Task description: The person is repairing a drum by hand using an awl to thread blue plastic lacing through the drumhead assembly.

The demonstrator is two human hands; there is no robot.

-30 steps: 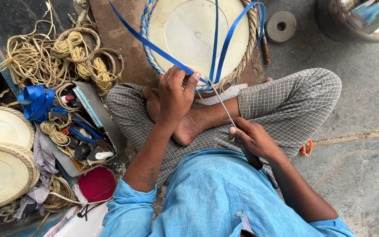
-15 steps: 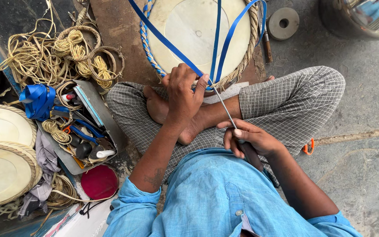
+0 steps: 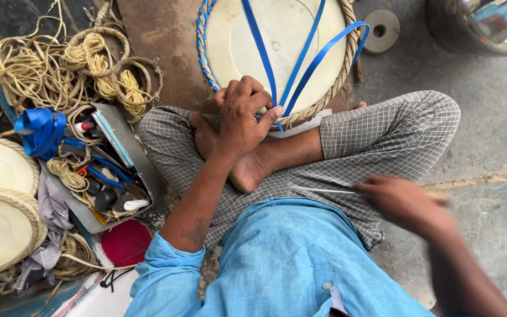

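- Grey concrete floor point(image 3: 500, 123); person seated cross-legged.
- Drum point(image 3: 277, 47) lies against the feet, blue strap point(image 3: 318, 58) looped across its pale head.
- Left hand point(image 3: 242, 117) clamped on strap at the rope rim.
- Right hand point(image 3: 406, 202), blurred, closed around a thin metal tool point(image 3: 324, 190), well apart from drum.
- Tool tray point(image 3: 98, 170) and rope coils point(image 3: 71, 64) at left.

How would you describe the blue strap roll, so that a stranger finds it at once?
Start at the open tool tray beside the person's left knee. At its upper left corner lies the blue strap roll, a bright, flat, glossy band, unlike the yellowish rope coils above it.
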